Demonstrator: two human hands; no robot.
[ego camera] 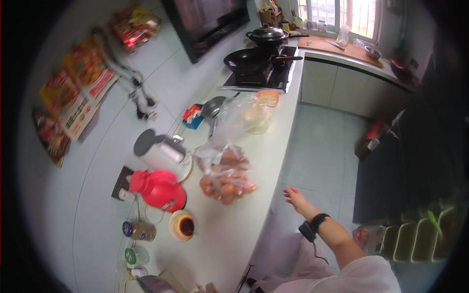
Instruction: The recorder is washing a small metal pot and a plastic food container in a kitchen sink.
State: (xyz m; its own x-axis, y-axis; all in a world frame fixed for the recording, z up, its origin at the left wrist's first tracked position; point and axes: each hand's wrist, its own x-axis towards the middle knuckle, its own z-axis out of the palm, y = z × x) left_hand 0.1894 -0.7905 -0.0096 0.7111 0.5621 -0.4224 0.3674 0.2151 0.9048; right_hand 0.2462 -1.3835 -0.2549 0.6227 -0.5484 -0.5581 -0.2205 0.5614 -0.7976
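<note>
My right hand point(296, 200) hangs over the grey floor beside the counter edge, holding nothing, its fingers loosely extended. A black band point(319, 221) circles that wrist. My left hand is out of view. Nearest to the right hand, on the white counter point(223, 238), lies a clear plastic bag of brown eggs point(228, 190). Behind it are a bag of reddish-brown food point(234, 156), unclear through the plastic, and another bag with pale contents point(256, 116). A bowl with dark sauce point(186, 226) stands before a red jug point(161, 190).
A white-and-grey kettle point(163, 154) and lidded jars point(141, 231) line the wall. A wok point(253, 60) and a lidded pan point(269, 34) sit on the stove. A knife point(335, 45) lies on the far board point(318, 43). A tiered rack point(406, 241) stands at right.
</note>
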